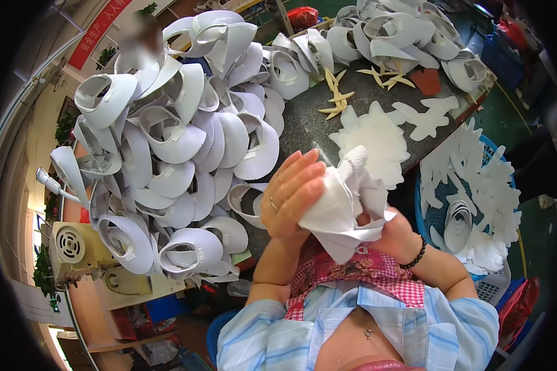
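Bracing left hand [294, 198]: fingers straight against the white piece [331, 207], perhaps steadying it; thumb hidden, grip unclear.
Right hand [395, 238]: holding its other side.
White piece: raised between both.
White visors [185, 143]: heaped on the surface [303, 127], perhaps saving room.

Held white piece [334, 201] looked like creased matt cloth; visor-shaped pieces [189, 143] looked smooth, low-sheen. Tabletop [304, 127] looked matt, grainy. Blue basket [437, 218] was plastic, red bag [518, 310] glossy plastic, checked apron [408, 292] matt cloth.
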A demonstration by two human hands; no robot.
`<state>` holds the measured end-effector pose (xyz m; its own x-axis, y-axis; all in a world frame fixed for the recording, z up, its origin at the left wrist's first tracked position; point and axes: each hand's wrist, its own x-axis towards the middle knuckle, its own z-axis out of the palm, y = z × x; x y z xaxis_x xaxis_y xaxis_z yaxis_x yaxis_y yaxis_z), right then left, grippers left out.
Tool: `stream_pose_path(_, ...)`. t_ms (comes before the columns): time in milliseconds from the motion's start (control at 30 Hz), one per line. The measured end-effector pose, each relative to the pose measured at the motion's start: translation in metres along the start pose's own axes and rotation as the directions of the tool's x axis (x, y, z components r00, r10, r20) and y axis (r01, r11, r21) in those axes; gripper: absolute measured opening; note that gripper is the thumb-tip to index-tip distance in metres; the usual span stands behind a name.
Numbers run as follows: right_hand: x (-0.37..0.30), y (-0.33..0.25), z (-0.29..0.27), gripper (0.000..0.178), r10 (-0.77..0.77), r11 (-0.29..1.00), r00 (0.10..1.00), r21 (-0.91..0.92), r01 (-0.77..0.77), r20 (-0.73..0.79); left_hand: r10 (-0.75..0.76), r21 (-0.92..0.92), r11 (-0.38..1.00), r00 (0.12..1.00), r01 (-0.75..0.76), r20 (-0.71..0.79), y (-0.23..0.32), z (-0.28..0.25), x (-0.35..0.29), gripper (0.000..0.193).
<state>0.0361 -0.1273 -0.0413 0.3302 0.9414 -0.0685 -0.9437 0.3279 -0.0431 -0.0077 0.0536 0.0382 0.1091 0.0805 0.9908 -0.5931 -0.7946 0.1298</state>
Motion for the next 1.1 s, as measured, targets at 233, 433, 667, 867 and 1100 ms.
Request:
stream_pose_path(233, -0.003, -0.066, 0.040, 0.039, -0.537, -0.393, 0.702, -0.875, 0.282, 0.468, 0.068, 0.290, 0.947, 0.966, -0.141, 0.249, -0.030, -0.016, 0.036, 0.024)
stream_pose_path(433, 0.018, -0.066, 0.086, 0.025, -0.016, -0.882, 0.694, -0.337, 0.330, 0.720, 0.133, 0.255, 0.927, 0.877, -0.275, 0.462, -0.029, -0.019, 0.038, 0.026)
stream_pose_path(667, 0.021, -0.032, 0.096, 0.022, 0.076, -0.981, 0.643, -0.058, 0.185, 0.762, -0.335, 0.418, 0.886, 0.899, 0.199, 0.281, -0.071, -0.022, 0.010, 0.042)
stream_pose_path(867, 0.018, -0.063, 0.100, 0.048, -0.312, -0.583, 0.876, -0.802, 0.130, 0.368, -0.199, 0.327, 0.940, 0.932, 0.094, 0.305, -0.063, -0.015, 0.017, 0.040)
stream_pose_path(1100, 0.064, -0.063, 0.085, 0.037, -0.073, 0.467, 0.991, -0.875, 0.131, 0.110, -0.012, 0.169, 0.984, 0.912, -0.063, 0.409, -0.058, -0.013, 0.023, 0.044)
